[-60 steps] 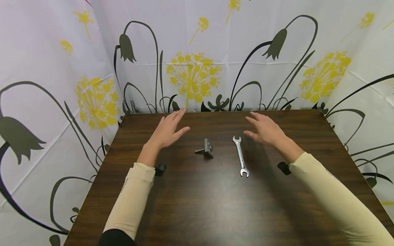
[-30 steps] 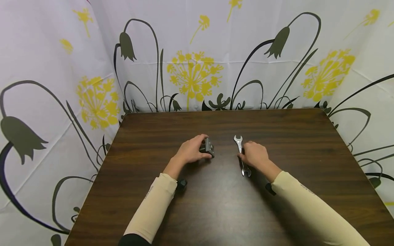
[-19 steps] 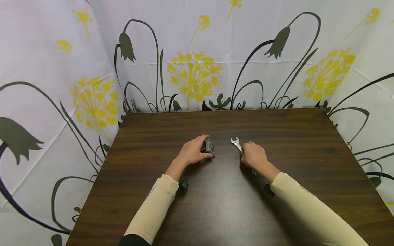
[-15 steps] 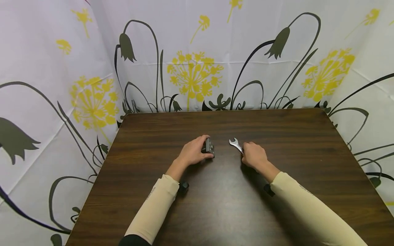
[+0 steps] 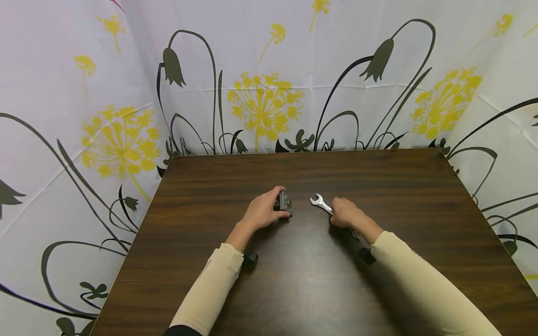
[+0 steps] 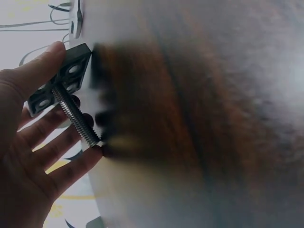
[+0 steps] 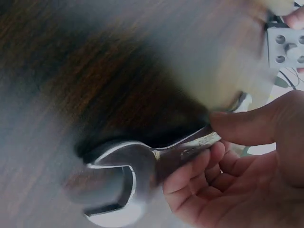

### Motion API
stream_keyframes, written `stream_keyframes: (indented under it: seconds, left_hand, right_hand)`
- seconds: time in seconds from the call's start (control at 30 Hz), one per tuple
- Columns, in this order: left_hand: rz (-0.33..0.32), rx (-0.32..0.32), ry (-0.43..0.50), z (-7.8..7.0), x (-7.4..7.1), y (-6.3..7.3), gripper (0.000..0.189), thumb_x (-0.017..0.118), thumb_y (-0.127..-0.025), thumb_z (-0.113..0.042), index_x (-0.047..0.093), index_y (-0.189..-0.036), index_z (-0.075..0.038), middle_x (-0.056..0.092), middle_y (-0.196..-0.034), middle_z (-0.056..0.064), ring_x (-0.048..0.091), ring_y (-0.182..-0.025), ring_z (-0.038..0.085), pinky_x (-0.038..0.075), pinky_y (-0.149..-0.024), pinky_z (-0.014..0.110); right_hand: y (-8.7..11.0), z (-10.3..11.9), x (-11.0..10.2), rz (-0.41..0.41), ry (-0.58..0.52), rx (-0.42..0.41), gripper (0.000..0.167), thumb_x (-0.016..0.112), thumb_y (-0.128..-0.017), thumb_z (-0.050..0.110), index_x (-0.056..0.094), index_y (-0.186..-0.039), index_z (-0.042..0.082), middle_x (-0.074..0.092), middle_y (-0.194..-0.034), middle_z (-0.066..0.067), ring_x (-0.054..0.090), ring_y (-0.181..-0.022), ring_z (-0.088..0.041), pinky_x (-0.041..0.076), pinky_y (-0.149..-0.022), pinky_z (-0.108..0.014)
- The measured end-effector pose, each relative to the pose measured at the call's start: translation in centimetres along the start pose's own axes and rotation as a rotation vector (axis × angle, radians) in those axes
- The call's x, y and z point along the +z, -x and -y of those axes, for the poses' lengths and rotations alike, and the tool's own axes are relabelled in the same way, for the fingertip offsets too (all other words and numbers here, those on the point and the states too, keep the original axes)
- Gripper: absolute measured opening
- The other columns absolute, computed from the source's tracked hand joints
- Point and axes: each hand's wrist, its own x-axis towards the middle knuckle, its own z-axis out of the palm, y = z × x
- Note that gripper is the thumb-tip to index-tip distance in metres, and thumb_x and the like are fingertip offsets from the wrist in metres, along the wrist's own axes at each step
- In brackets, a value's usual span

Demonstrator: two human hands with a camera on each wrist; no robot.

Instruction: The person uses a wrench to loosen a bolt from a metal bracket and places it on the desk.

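Grasping step, by the look of it: left hand pinches four-hole metal plate by its edges, threaded bolt angled toward the palm; right hand grips double open-end wrench mid-shank, one end toward the plate, well apart. Both above wooden table, plate contact unclear; next move likely calls for firm plate grip, steady wrench

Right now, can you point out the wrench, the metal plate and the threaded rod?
Wrench (image 7: 176, 156), right wrist view, on the middle of its shank.
Metal plate (image 7: 280, 49), right wrist view, on its holed face.
Threaded rod (image 6: 76, 116), left wrist view, midway along its thread.
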Motion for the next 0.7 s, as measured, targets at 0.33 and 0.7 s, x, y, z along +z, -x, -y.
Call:
stream_keyframes:
  seconds: [0.33, 0.7]
  left_hand:
    - [-0.104, 0.036, 0.069, 0.5, 0.0, 0.8, 0.072, 0.083, -0.078, -0.043, 0.047, -0.138, -0.024, 0.065, -0.117, 0.006, 0.063, -0.100, 0.025, 0.051, -0.082, 0.046]
    - [-0.288, 0.099, 0.381, -0.2, -1.2, 1.7, 0.075, 0.091, -0.070, -0.019, 0.051, -0.133, -0.013, 0.065, -0.109, 0.005, 0.065, -0.093, 0.022, 0.054, -0.080, 0.041]
  right_hand:
    - [1.1, -0.5, 0.4, -0.119, -0.168, -0.008, 0.023, 0.058, -0.078, 0.001, 0.064, -0.100, 0.005, 0.061, -0.085, -0.005, 0.054, -0.075, -0.023, 0.044, -0.065, -0.037]
    - [1.6, -0.5, 0.3, -0.196, -0.401, -0.104, 0.024, 0.060, -0.089, 0.002, 0.065, -0.113, -0.002, 0.065, -0.088, -0.009, 0.055, -0.076, -0.022, 0.044, -0.070, -0.036]
